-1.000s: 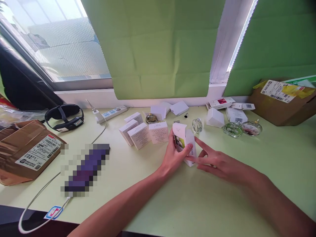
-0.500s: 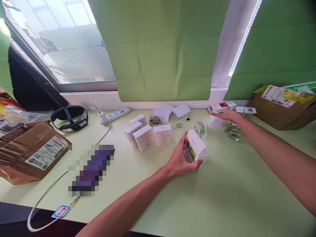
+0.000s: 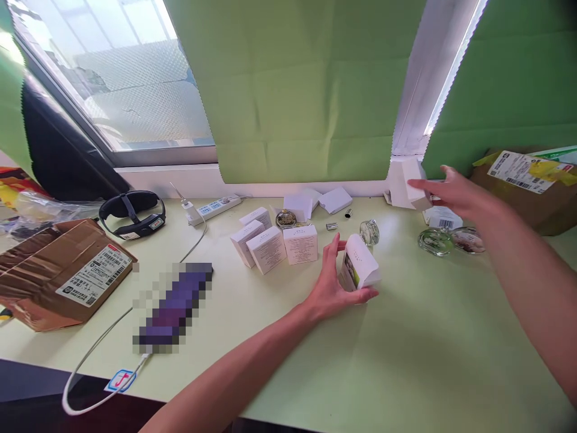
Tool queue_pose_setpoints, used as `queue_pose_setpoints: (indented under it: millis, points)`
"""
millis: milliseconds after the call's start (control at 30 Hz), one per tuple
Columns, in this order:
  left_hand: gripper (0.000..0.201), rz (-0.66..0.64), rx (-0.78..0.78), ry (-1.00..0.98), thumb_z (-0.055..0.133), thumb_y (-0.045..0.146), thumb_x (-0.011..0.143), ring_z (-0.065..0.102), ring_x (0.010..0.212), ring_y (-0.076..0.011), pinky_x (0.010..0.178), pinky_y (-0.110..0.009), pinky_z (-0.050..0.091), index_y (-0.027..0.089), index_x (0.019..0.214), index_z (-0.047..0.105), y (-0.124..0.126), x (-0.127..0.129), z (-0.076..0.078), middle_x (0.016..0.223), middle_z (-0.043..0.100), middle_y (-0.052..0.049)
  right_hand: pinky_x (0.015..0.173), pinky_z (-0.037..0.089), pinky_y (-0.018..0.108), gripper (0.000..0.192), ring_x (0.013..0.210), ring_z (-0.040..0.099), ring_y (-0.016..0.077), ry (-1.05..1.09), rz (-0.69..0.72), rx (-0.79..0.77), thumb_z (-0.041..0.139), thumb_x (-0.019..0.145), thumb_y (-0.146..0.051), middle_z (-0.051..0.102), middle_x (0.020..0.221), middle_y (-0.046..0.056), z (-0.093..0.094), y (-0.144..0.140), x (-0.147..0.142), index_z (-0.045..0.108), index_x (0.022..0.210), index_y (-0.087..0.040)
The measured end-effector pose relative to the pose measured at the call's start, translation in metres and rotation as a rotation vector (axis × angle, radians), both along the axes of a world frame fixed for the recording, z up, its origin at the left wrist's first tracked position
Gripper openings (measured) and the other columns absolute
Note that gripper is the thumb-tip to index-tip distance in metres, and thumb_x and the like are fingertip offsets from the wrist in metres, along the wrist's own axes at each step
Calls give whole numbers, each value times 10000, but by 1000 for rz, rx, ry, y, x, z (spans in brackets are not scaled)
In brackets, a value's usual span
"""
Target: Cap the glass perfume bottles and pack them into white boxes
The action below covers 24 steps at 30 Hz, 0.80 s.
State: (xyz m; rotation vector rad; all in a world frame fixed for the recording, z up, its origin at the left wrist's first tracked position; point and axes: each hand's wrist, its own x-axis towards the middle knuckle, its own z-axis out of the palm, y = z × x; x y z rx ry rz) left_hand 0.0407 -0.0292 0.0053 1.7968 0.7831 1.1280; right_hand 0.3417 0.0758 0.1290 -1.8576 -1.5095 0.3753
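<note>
Table (image 3: pixel 406 355) is kinda cluttered. Picture-sided box (image 3: pixel 363 261) is clasped by the left hand (image 3: pixel 331 288), plain box (image 3: pixel 402 183) pinched by the right hand (image 3: pixel 457 192).

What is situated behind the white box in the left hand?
Beyond the white box in the left hand, a clear glass bottle shows. Whatever lies directly behind the box is covered and cannot be seen.

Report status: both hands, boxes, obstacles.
Left hand holding picture box. Right hand gripping plain white box. Glass bottle just beyond picture box.
</note>
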Motion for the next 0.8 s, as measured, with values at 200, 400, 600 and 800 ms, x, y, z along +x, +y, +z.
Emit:
queue_pose_setpoints:
  millis: [200,400,600,800]
  points:
    - [1094,-64,38,-47,746,423,770,355,1397,-300,1216,-541,216,329,1572,9,6,-2,-4,1431,377,-93,884,531,449,639,1224,600,334,936,485,-73,563,893,-598,491,1519,114,-42,-96,-20,445,1473,-355]
    - [1166,81,146,2,811,385,707,321,1407,-325,1187,-547,266,359,1566,22,5,0,2,1515,279,-109,957,515,576,627,1305,536,358,1314,733,-295,656,833,-541,628,1358,106,-103,-118,-29,496,1412,-360]
    - [1040,161,201,-5,717,218,750,440,1295,-274,1107,-485,381,351,1566,85,4,1,3,1386,413,-95,944,520,543,724,1239,595,334,1245,851,-352,682,805,-556,610,1377,136,-110,-112,-26,438,1446,-326]
    - [925,289,189,-17,732,262,796,453,1283,-263,1073,-441,419,350,1536,185,6,2,-2,1369,428,-92,915,538,459,654,1327,518,321,1253,818,-329,676,824,-529,539,1464,110,-110,-111,-27,487,1417,-326]
